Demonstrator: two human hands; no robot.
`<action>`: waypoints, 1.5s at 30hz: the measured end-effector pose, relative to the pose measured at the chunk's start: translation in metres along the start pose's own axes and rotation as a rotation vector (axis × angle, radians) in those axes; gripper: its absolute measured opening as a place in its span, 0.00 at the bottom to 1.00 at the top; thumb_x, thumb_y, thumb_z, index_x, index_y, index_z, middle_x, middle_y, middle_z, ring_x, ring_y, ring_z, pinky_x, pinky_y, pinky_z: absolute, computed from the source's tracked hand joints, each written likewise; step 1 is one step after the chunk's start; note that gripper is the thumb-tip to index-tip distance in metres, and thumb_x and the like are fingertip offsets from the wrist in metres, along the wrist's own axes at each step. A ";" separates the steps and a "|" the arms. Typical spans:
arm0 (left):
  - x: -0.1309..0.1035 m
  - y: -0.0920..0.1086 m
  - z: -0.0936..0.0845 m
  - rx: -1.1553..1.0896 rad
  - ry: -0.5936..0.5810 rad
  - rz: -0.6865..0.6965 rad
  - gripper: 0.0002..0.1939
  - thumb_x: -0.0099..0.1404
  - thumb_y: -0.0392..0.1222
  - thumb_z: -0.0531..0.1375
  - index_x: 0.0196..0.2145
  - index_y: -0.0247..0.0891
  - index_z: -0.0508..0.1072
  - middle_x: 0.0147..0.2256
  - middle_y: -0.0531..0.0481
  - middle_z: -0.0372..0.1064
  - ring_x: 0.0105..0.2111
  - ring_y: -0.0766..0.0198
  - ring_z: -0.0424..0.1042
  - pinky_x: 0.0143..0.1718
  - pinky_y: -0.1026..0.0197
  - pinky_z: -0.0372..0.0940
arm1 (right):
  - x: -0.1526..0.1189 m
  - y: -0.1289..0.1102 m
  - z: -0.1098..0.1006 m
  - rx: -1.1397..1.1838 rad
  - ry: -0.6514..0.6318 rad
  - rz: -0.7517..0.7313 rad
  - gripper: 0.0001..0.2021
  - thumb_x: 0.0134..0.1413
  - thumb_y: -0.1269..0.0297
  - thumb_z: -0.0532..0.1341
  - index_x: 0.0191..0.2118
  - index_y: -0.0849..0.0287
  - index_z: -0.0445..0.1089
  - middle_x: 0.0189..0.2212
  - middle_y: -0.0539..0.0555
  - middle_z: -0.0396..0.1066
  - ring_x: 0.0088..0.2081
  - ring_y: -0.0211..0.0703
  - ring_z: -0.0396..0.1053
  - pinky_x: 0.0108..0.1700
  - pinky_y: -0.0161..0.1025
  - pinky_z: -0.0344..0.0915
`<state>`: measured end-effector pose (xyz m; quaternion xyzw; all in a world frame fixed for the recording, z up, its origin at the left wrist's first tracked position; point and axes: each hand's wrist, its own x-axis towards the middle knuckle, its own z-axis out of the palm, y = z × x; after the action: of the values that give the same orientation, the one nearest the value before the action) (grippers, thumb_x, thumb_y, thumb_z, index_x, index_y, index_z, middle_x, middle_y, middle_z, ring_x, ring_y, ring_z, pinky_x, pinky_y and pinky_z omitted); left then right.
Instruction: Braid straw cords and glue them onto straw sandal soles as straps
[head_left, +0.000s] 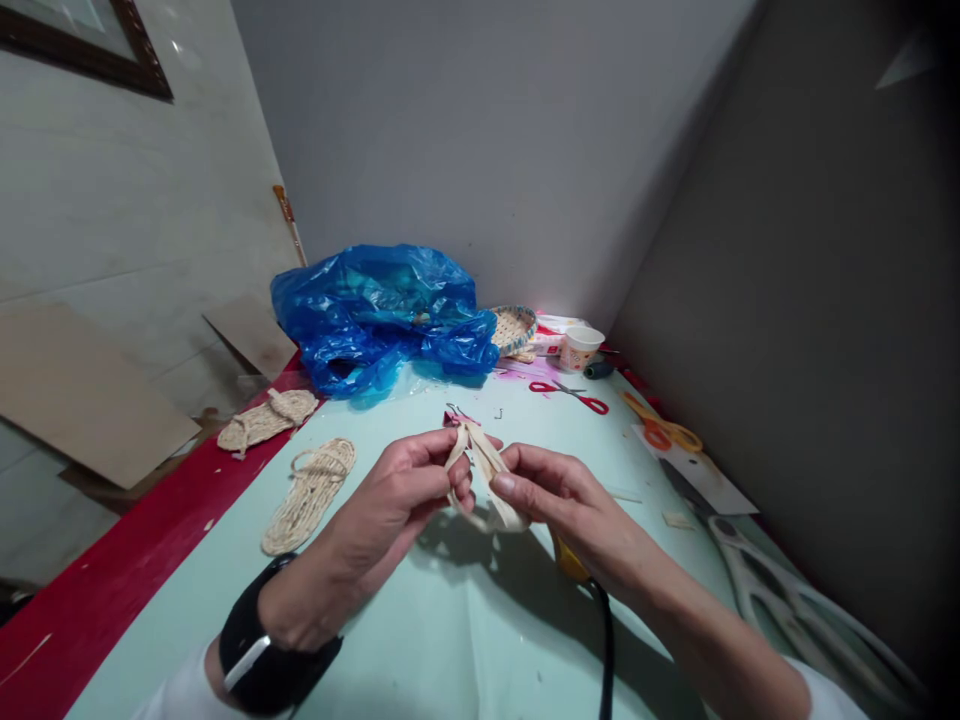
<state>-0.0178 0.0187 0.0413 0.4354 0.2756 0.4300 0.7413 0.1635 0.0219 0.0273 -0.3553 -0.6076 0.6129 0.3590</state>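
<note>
Over the middle of the pale green table cover (pixel 480 620), both hands hold a looped cream fibre strip (pixel 487 465). My left hand (pixel 420 475) pinches its left strands between thumb and fingers. On the other side, my right hand (pixel 551 485) grips the wider folded part between thumb and forefinger. At the top of the strip is a small dark red binder clip (pixel 452 416) with wire handles, partly covered by the strip. Two woven straw pieces shaped like small slippers lie to the left: a nearer slipper (pixel 304 505) and a farther slipper (pixel 259 425).
A crumpled blue plastic bag (pixel 382 310) sits at the back, beside a shallow woven basket (pixel 514 330) and a paper cup (pixel 581 347). Red scissors (pixel 570 395), orange scissors (pixel 667 430) and large grey shears (pixel 780 590) lie rightward. A yellow tool (pixel 570 560) with black cable is partly hidden.
</note>
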 end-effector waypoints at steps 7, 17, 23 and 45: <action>0.000 0.002 -0.005 0.009 0.082 -0.033 0.16 0.65 0.43 0.55 0.21 0.36 0.64 0.17 0.57 0.49 0.18 0.71 0.41 0.21 0.62 0.41 | -0.002 -0.004 0.001 0.034 0.053 -0.003 0.15 0.55 0.53 0.64 0.31 0.61 0.66 0.24 0.46 0.59 0.26 0.33 0.53 0.28 0.32 0.50; 0.001 -0.001 -0.005 0.132 0.175 0.110 0.12 0.62 0.37 0.61 0.43 0.34 0.76 0.27 0.53 0.62 0.25 0.72 0.56 0.28 0.66 0.51 | -0.005 -0.010 0.001 -0.130 0.061 -0.011 0.16 0.60 0.52 0.59 0.32 0.61 0.68 0.24 0.47 0.58 0.24 0.32 0.52 0.25 0.32 0.48; 0.000 0.005 -0.006 0.167 0.223 0.166 0.09 0.61 0.39 0.63 0.40 0.35 0.77 0.25 0.57 0.49 0.23 0.73 0.43 0.22 0.67 0.42 | -0.006 -0.010 -0.001 -0.098 0.016 0.024 0.15 0.56 0.52 0.63 0.38 0.60 0.66 0.23 0.45 0.59 0.25 0.32 0.54 0.26 0.31 0.50; -0.001 0.003 -0.003 0.277 0.263 0.145 0.16 0.59 0.41 0.66 0.46 0.38 0.78 0.35 0.50 0.72 0.29 0.71 0.65 0.28 0.70 0.58 | -0.006 -0.020 0.001 -0.362 0.061 -0.042 0.14 0.57 0.51 0.60 0.35 0.58 0.69 0.31 0.50 0.67 0.32 0.38 0.62 0.33 0.34 0.57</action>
<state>-0.0217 0.0197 0.0430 0.4922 0.3943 0.4935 0.5989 0.1656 0.0166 0.0477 -0.4198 -0.7041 0.4748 0.3202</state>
